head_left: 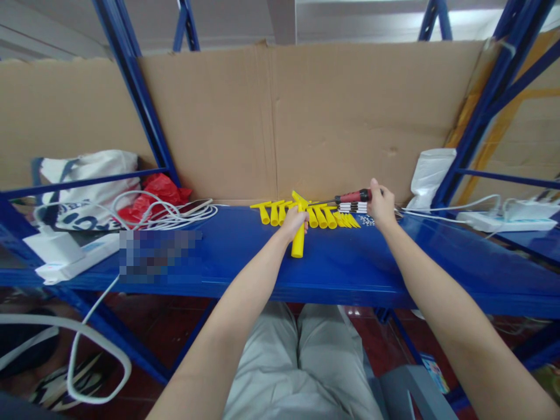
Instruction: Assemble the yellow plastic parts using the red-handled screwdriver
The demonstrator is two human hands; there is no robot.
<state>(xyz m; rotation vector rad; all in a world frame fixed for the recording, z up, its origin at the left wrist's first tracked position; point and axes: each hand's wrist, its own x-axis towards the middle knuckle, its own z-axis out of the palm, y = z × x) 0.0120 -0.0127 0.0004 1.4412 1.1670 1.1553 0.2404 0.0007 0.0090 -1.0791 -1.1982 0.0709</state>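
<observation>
My left hand (296, 221) is closed around a yellow T-shaped plastic piece (298, 244), whose round handle points down toward me. In my right hand (381, 203) is a red and black screwdriver (350, 196), held level by its rear end. Its thin shaft points left, and the tip is at the upper part of the yellow piece; whether it touches a screw is too small to tell. Behind my left hand lies a row of similar yellow pieces (322, 218). Beside them are flat yellow parts (347, 220), white strips (352, 207) and a scatter of small metal bits (368, 221).
The blue shelf (245, 262) has a cardboard sheet (210, 116) along its back. Coiled white cables (192, 213), a red plastic bag (160, 192) and a white cloth bag (100, 181) lie left. At right are a white pouch (431, 175) and a power strip (507, 221).
</observation>
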